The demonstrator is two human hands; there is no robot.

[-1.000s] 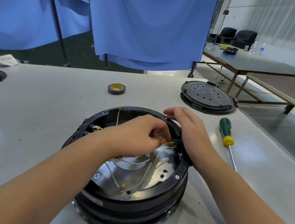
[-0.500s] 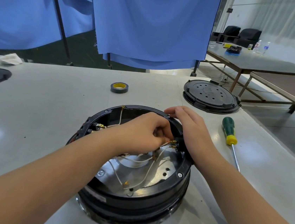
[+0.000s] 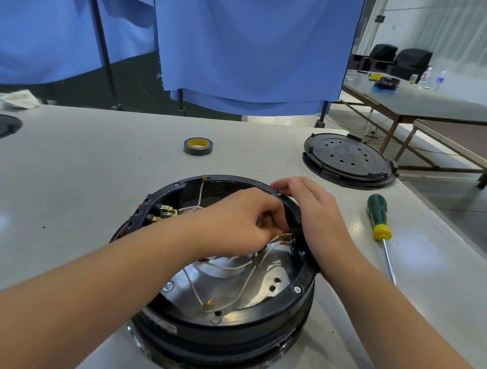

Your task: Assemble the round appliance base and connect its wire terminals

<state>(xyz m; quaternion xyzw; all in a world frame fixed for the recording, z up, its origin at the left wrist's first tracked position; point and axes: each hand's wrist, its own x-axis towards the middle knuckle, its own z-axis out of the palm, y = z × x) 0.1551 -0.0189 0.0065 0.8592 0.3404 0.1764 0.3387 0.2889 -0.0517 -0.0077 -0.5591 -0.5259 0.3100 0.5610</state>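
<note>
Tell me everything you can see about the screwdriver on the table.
The screwdriver lies flat on the grey table, to the right of the round black base and nearer the camera than the black round cover. Its handle looks like plastic, dark green with a yellow collar, and points away from the person. The thin shiny metal shaft points toward the person; its tip is hidden behind the right forearm. No hand touches it.

No text can be read anywhere (any labels are too blurred).
</note>
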